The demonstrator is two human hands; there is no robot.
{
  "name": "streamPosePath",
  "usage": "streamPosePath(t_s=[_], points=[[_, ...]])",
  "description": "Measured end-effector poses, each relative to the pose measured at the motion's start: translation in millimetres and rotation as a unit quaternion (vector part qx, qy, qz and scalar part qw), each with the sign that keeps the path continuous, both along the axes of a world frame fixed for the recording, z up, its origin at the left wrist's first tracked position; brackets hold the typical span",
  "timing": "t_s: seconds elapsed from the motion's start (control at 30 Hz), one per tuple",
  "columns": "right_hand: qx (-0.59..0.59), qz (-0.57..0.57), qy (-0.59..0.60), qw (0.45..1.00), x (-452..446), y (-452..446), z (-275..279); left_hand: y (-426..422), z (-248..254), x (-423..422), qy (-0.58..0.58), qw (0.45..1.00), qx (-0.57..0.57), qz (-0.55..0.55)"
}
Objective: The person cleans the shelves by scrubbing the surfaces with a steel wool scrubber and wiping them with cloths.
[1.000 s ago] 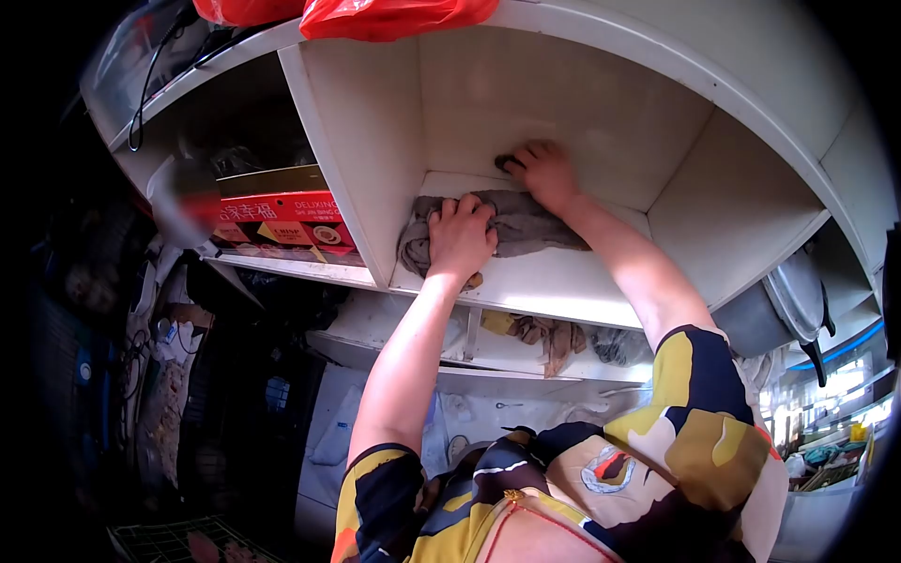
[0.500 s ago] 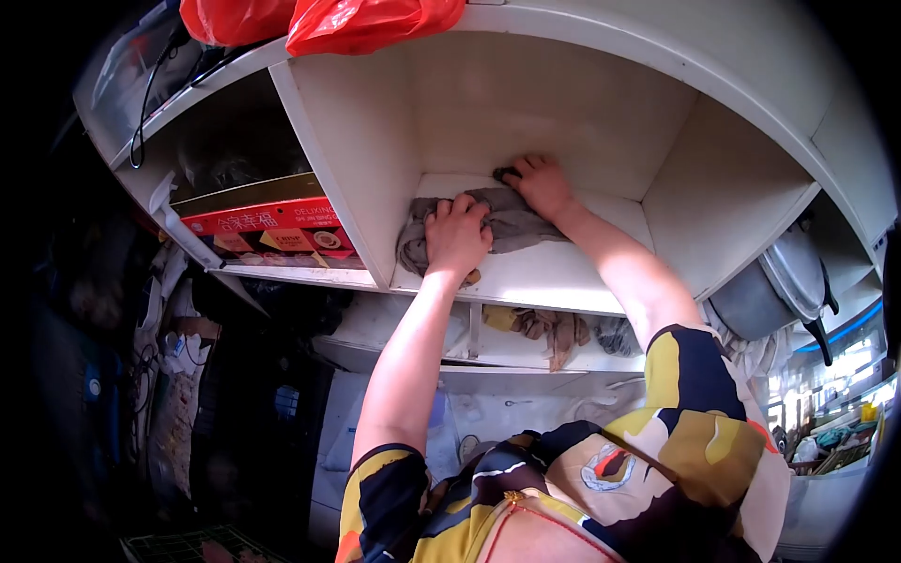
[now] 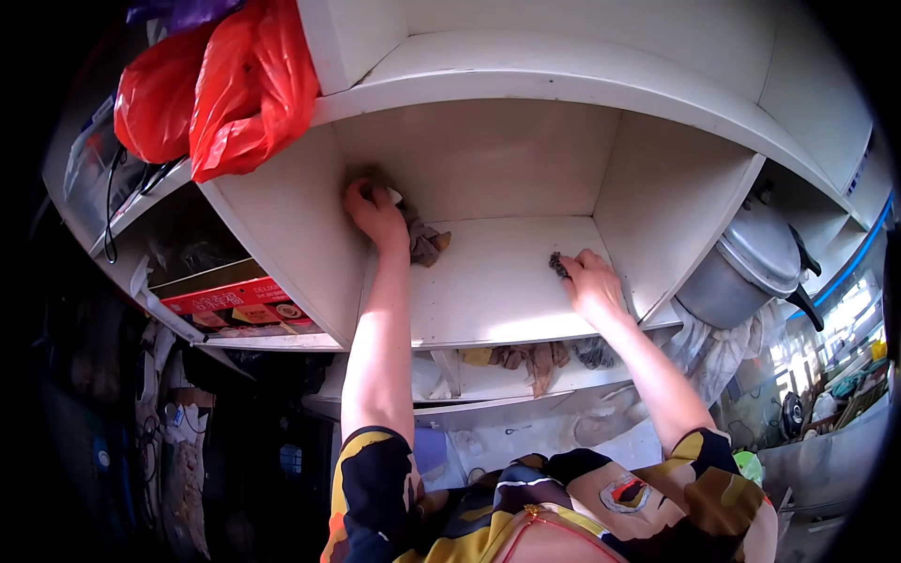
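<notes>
A greyish-brown cloth [image 3: 427,242] hangs bunched from my left hand [image 3: 377,214], which is up at the back left of the white cupboard compartment [image 3: 469,291]. My fingers are closed on the cloth near the left side wall, slightly blurred, and part of it is hidden behind them. To the right, my right hand [image 3: 596,281] is low over the compartment floor. Between its fingers and thumb is a dark, curly scouring pad [image 3: 559,266], which looks like a metal scrubber.
Red plastic bags [image 3: 253,94] hang over the upper left shelf edge. A red box [image 3: 239,305] lies in the left compartment. On the right stands a pressure cooker [image 3: 741,267] with black handles. Rags [image 3: 535,359] lie on the shelf below.
My left hand has lifted the cloth off the compartment floor toward the left wall. My right hand has moved forward and right with the scouring pad. The view has shifted too.
</notes>
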State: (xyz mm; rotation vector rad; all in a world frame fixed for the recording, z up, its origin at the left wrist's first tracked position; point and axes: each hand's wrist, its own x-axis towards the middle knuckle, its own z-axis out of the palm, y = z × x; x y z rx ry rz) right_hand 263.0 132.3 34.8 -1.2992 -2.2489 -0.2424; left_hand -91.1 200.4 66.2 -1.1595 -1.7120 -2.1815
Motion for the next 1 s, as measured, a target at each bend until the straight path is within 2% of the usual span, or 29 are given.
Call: streamPosePath(t_s=[0.07,0.1,0.17,0.23,0.27,0.3,0.37,0.4,0.47,0.53,0.6,0.7,0.8,0.83,0.9,0.93,1.0], points=[[0.065,0.032,0.006,0.997,-3,-14,-12,21,21,28,-0.043,0.986,0.126,0.1],[0.097,0.035,0.01,0.995,-5,-17,-15,31,28,45,-0.043,0.986,0.13,0.098],[0.078,0.032,0.036,0.996,-5,-19,-12,48,27,85,0.034,0.982,0.039,0.181],[0.081,0.032,0.041,0.995,-4,-19,-11,47,25,139,0.189,0.977,0.047,0.083],[0.078,0.033,0.044,0.995,-5,-20,-12,42,22,161,0.282,0.959,0.02,-0.027],[0.082,0.036,0.043,0.995,-5,-19,-12,37,20,177,0.37,0.919,-0.006,-0.136],[0.085,0.037,0.049,0.994,-3,-17,-16,38,15,194,0.531,0.807,-0.085,-0.243],[0.091,0.033,0.051,0.994,-3,-17,-16,41,14,195,0.531,0.807,-0.079,-0.246],[0.096,0.029,0.056,0.993,0,-16,-16,49,16,181,0.645,0.745,-0.087,-0.144],[0.094,0.031,0.065,0.993,0,-16,-20,51,27,154,0.645,0.759,-0.076,-0.033],[0.09,0.026,0.063,0.994,-1,-18,-17,30,54,122,0.57,0.814,-0.104,0.032],[0.082,0.026,0.055,0.995,-3,-19,-17,36,71,55,0.449,0.866,-0.078,0.207],[0.087,0.031,0.048,0.995,-5,-22,-17,52,92,4,0.393,0.867,-0.031,0.305],[0.089,0.035,0.051,0.994,-5,-21,-18,61,92,10,0.392,0.869,-0.034,0.301],[0.095,0.036,0.055,0.993,-5,-20,-18,77,95,33,0.374,0.87,0.042,0.318],[0.093,0.038,0.056,0.993,-5,-20,-18,68,103,57,0.392,0.877,0.099,0.261],[0.096,0.036,0.056,0.993,-5,-21,-18,75,96,94,0.43,0.882,0.03,0.193]])
